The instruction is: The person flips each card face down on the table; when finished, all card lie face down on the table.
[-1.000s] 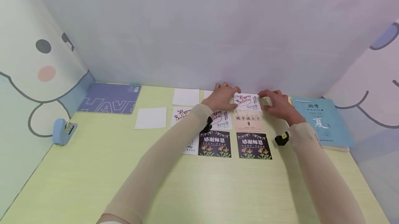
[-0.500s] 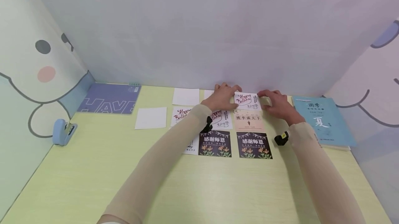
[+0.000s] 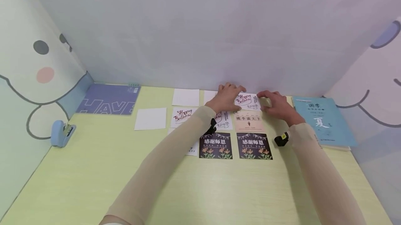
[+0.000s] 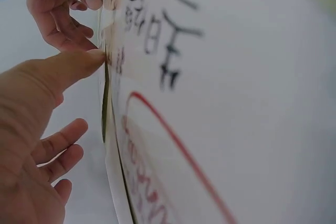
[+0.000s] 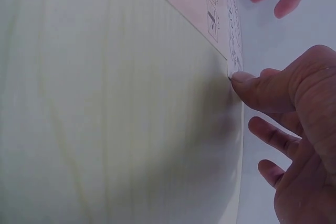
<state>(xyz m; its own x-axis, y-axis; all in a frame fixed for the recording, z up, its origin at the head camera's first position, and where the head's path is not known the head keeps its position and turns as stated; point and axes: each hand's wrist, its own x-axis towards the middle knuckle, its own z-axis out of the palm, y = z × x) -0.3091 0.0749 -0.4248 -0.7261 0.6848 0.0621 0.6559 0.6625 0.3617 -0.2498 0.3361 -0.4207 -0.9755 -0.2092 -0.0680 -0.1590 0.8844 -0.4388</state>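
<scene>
In the head view, a white "Happy Birthday" card (image 3: 247,102) lies in the back row, between my two hands. My left hand (image 3: 225,99) touches its left side, thumb near the front corner and forefinger by the back one. At the right side, my right hand (image 3: 278,106) puts its thumb and forefinger to the edge. The left wrist view shows the left thumb (image 4: 79,66) against a card edge, the other fingers spread. In the right wrist view the right thumb (image 5: 252,85) meets the card's corner. Just in front lies a peach card (image 3: 249,122).
Two dark flowered cards (image 3: 215,145) lie in the front row. More birthday cards (image 3: 182,114) and blank white cards (image 3: 150,118) sit left, some under my left arm. A purple notebook (image 3: 108,94), blue stapler (image 3: 61,134) and blue book (image 3: 324,124) flank them; a wall rises behind.
My left hand has shifted slightly right, its forefinger reaching a little farther over the birthday card's back edge. The card's angle has altered slightly. My right hand stays nearly still.
</scene>
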